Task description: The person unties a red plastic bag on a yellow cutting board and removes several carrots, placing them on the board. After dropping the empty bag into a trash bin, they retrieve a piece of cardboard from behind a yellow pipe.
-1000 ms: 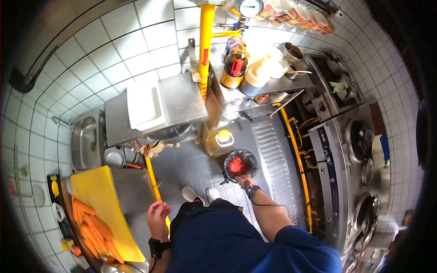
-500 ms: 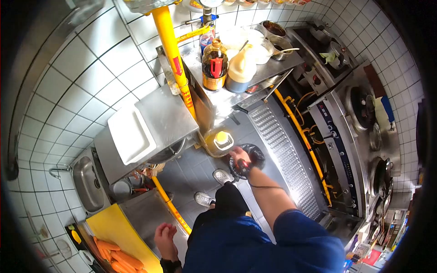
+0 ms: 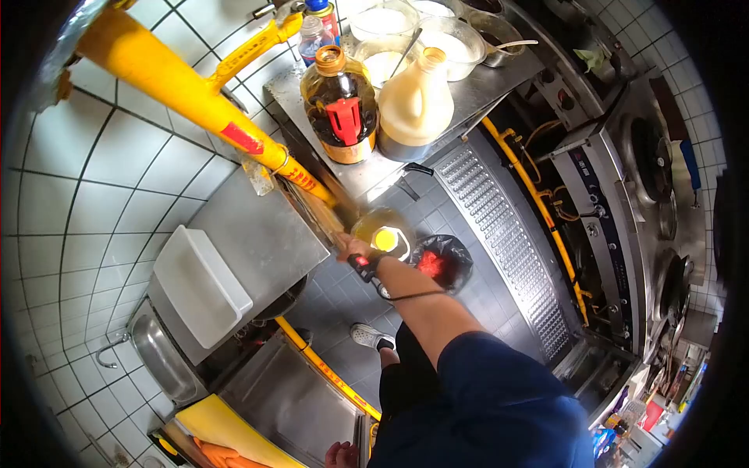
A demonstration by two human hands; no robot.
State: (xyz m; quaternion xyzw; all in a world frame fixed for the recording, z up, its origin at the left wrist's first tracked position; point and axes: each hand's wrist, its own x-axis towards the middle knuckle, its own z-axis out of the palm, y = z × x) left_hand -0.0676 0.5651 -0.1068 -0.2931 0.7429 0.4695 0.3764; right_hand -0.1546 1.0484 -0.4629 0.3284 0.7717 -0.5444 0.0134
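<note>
My right hand (image 3: 356,249) reaches down past the counter's end, its fingers closed around the edge of a brown wooden board (image 3: 318,209); blur softens the fingertips. This board stands on edge beside the counter. Right next to the hand, on the floor, is a large oil jug (image 3: 385,239) with a yellow cap. A bin lined with a black bag (image 3: 460,269) stands beside the jug, with something red inside. At the bottom edge, my left hand (image 3: 341,454) is mostly cut off; its loosely bent fingers hold nothing I can see.
A white tray (image 3: 201,285) rests on the steel counter (image 3: 269,234). A yellow pipe (image 3: 195,101) slants above. Bottles, including one with a red handle (image 3: 343,117), and several bowls crowd the shelf. A stove (image 3: 601,226) lines the right, beyond a floor grate (image 3: 503,242). Carrots (image 3: 222,454) lie lower left.
My right hand has moved left from above the bin to the wooden board beside the jug. The view has dipped closer, uncovering the red stuff in the bin. My left hand has dropped toward the bottom edge.
</note>
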